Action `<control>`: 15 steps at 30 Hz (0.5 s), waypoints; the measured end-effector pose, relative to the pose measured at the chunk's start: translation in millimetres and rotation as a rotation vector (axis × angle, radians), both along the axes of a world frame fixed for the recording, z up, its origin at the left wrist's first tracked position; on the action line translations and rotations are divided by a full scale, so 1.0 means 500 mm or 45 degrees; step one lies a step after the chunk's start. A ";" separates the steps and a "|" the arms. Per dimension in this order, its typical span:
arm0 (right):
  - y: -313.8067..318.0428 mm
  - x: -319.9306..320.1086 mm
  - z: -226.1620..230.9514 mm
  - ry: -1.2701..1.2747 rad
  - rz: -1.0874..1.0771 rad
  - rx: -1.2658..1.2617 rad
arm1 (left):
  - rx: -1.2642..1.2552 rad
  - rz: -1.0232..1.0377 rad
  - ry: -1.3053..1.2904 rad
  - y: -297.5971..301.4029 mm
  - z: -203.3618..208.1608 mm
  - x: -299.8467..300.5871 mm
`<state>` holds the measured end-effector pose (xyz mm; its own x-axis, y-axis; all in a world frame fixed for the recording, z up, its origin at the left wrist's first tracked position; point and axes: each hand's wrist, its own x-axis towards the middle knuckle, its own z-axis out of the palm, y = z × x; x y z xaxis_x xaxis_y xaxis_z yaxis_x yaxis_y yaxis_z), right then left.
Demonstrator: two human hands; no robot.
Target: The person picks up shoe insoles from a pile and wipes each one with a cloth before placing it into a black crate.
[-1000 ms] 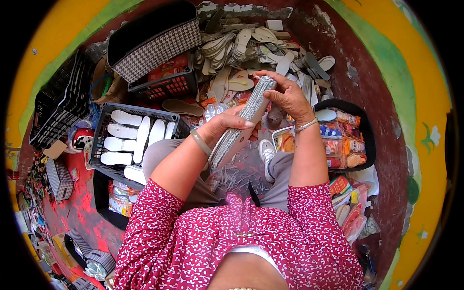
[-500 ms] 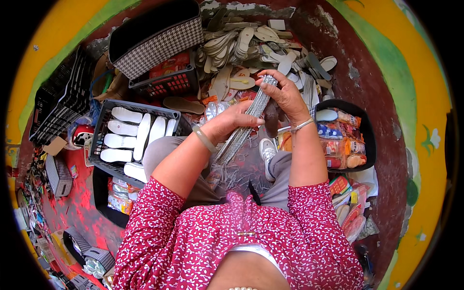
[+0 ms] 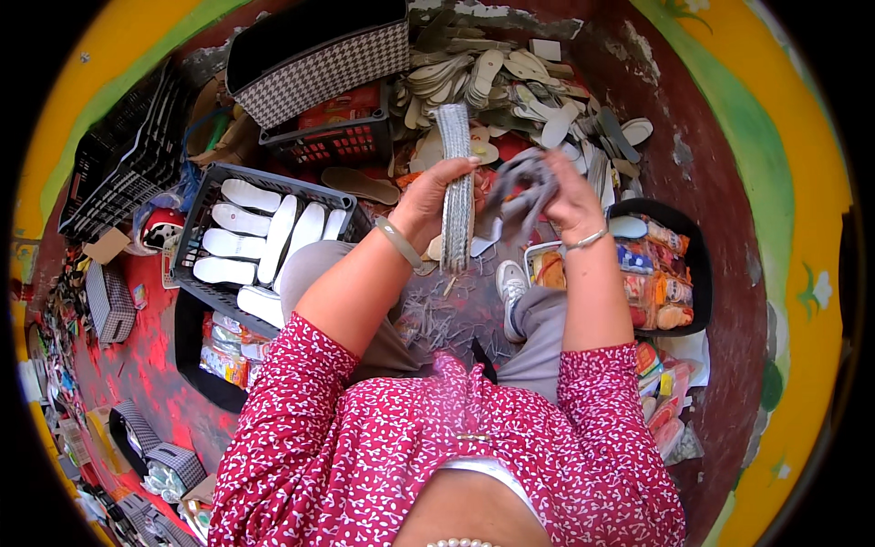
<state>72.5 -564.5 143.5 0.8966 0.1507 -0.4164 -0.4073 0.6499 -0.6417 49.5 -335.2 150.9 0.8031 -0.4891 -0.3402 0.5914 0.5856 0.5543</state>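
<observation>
Gripped in my left hand point(image 3: 428, 193) is a long, narrow stack of grey insoles point(image 3: 458, 214), seen edge-on and held nearly upright, its thin layers showing. My right hand point(image 3: 574, 202) is closed on a loose bundle of grey cloth strips point(image 3: 527, 187), blurred by motion. A small gap separates the strips from the stack. Below both hands, grey scraps point(image 3: 436, 319) lie scattered on the floor between my knees. My right fingers are partly smeared.
On the left stands a dark crate point(image 3: 211, 296) of white insoles point(image 3: 283, 239). A heap of insoles point(image 3: 488, 73) lies ahead, beside a houndstooth bin point(image 3: 333, 68). To the right sits a black bin point(image 3: 697, 283) of packaged goods. My white shoe point(image 3: 512, 296) rests near the scraps.
Both hands held the tilted stack together before. Now my left hand alone holds it, more upright, and my right hand has moved away to the right with grey strips in it.
</observation>
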 end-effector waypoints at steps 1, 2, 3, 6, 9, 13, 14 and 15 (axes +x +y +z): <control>0.027 -0.007 -0.015 -0.013 0.060 0.000 | 0.020 0.057 0.017 0.004 0.000 0.006; 0.049 -0.025 0.006 -0.126 0.202 -0.002 | 0.037 0.116 0.040 0.007 0.004 0.007; 0.064 -0.031 0.014 -0.155 0.241 -0.012 | 0.053 0.174 0.063 0.011 0.007 0.010; 0.071 -0.035 0.030 -0.252 -0.011 0.037 | 0.111 0.091 -0.139 0.011 0.000 0.009; 0.074 -0.020 0.035 -0.445 -0.280 0.050 | 0.215 0.027 -0.279 -0.010 -0.001 0.000; 0.099 -0.026 0.047 -0.611 -0.334 0.022 | 0.332 -0.040 -0.464 -0.042 -0.008 -0.018; 0.110 -0.028 0.053 -0.643 -0.324 -0.033 | 0.378 -0.044 -0.553 -0.048 -0.008 -0.020; 0.123 -0.032 0.061 -0.674 -0.313 -0.088 | 0.424 -0.046 -0.642 -0.053 -0.008 -0.022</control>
<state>56.6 -503.1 173.9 0.9904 -0.0996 0.0962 0.1377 0.6344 -0.7606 38.4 -361.7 146.8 0.8899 -0.4520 -0.0615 0.2246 0.3168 0.9215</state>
